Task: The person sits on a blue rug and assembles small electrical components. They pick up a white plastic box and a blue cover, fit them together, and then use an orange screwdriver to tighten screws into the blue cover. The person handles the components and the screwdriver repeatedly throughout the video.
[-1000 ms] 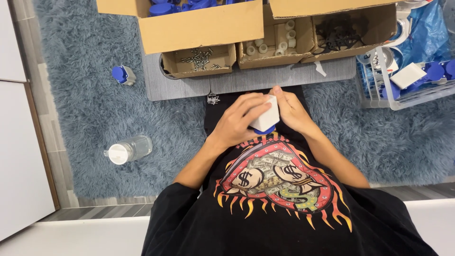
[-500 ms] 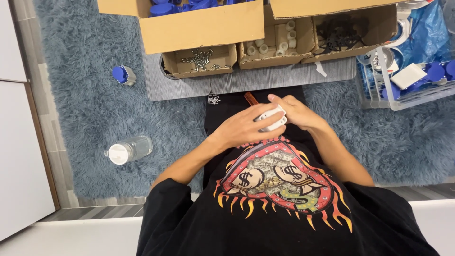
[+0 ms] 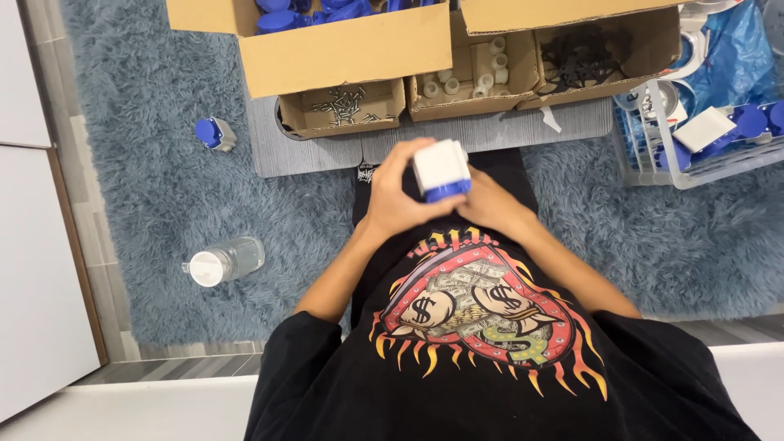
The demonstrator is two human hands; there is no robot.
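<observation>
Head view, looking straight down onto a lap over a blue shag rug (image 3: 147, 163). White block with a blue cap (image 3: 442, 170) at centre frame, just above the black printed shirt, clasped between both hands. Left hand (image 3: 398, 200) wrapped around its left side, fingers curled over the top edge; right hand (image 3: 490, 204) cupped under and against its lower right. Beyond, along the top: cardboard box of screws (image 3: 341, 106), box of small white parts (image 3: 465, 82), box of black pieces (image 3: 584, 57). Clear bin with blue-capped parts (image 3: 702, 143) at right. Clear bottle (image 3: 224, 261) lying at left, small blue-capped part (image 3: 214, 133) upper left.
</observation>
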